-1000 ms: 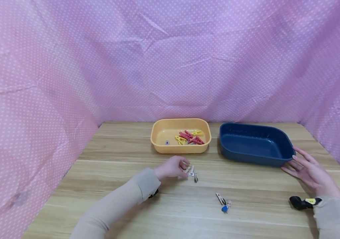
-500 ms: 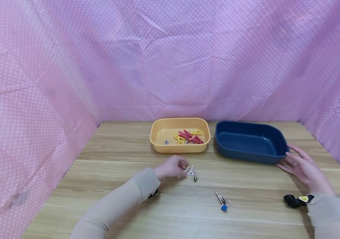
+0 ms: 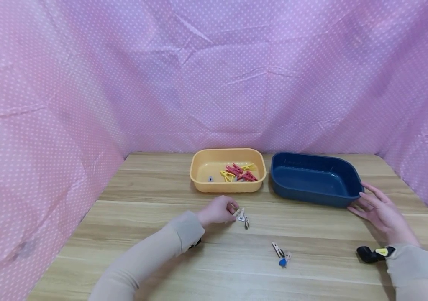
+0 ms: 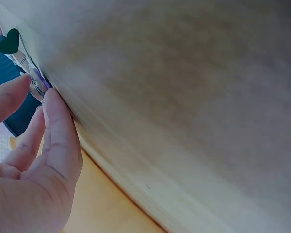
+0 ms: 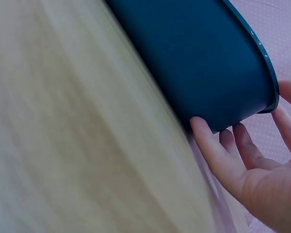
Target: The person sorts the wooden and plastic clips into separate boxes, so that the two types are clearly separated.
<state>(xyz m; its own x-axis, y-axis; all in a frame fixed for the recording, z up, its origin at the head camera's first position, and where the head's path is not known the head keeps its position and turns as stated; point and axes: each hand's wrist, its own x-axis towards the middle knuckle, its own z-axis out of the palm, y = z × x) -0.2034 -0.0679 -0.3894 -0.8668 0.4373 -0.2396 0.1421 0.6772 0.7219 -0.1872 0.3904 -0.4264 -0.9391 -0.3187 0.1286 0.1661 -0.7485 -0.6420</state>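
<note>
In the head view my left hand point(image 3: 218, 210) is low over the table, thumb and fingertips closing on a small pale clothespin point(image 3: 237, 212). The left wrist view has a printed clothespin point(image 4: 37, 85) between thumb and index fingertip, partly hidden by them. Beside it lie a clothespin with a pale cut-out point(image 3: 241, 215) and a darker-ended one point(image 3: 247, 223). My right hand point(image 3: 385, 215) touches the right end of a dark blue bin point(image 3: 308, 195). Its fingers point(image 5: 203, 133) extend against the bin's end wall and rim.
A yellow bin point(image 3: 229, 188) left of the blue one holds several red and yellow clothespins point(image 3: 234, 169) and a small grey piece point(image 3: 210, 179). Nearer the front lie a pale clothespin point(image 3: 277, 250) and one with a blue heart point(image 3: 283, 262). A pink dotted curtain point(image 3: 214, 83) surrounds the wooden table.
The right hand has pushed the blue bin slightly left, towards the yellow bin; it then stays put. My left thumb and fingers have drawn closer together around the pale clothespin.
</note>
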